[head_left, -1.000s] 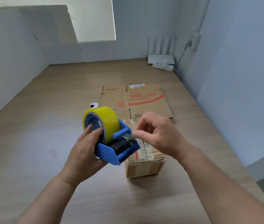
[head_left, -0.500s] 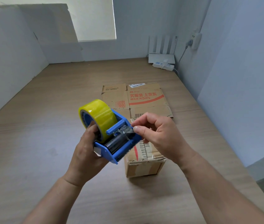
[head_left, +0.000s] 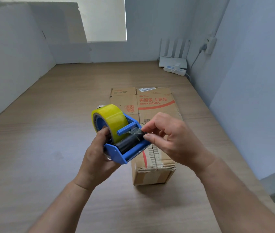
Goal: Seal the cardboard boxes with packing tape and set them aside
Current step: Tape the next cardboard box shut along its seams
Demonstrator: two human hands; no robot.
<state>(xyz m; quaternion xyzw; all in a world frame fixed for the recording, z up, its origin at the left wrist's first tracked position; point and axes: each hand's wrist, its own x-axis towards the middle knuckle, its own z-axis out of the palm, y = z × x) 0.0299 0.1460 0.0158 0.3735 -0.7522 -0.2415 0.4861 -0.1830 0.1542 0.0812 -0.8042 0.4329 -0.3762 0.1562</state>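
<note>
My left hand [head_left: 98, 157] grips a blue tape dispenser [head_left: 125, 148] from below, holding it in the air above the table. It carries a roll of yellowish packing tape [head_left: 112, 121]. My right hand [head_left: 172, 140] pinches the loose tape end [head_left: 137, 132] beside the dispenser's black roller, thumb and forefinger together. Under both hands stands a small cardboard box [head_left: 153, 167] with its top flaps closed; its far part is hidden by the dispenser and my right hand.
A flattened cardboard box [head_left: 150, 101] with red print lies behind the small box. A small white object peeks out behind the roll. A white router [head_left: 173, 61] and power strip [head_left: 175, 70] sit at the back right corner. White walls enclose the wooden table [head_left: 49, 132].
My right hand came down from above the dispenser to the tape end at the roller and now pinches it. The left hand tilted the dispenser slightly. The box stayed put.
</note>
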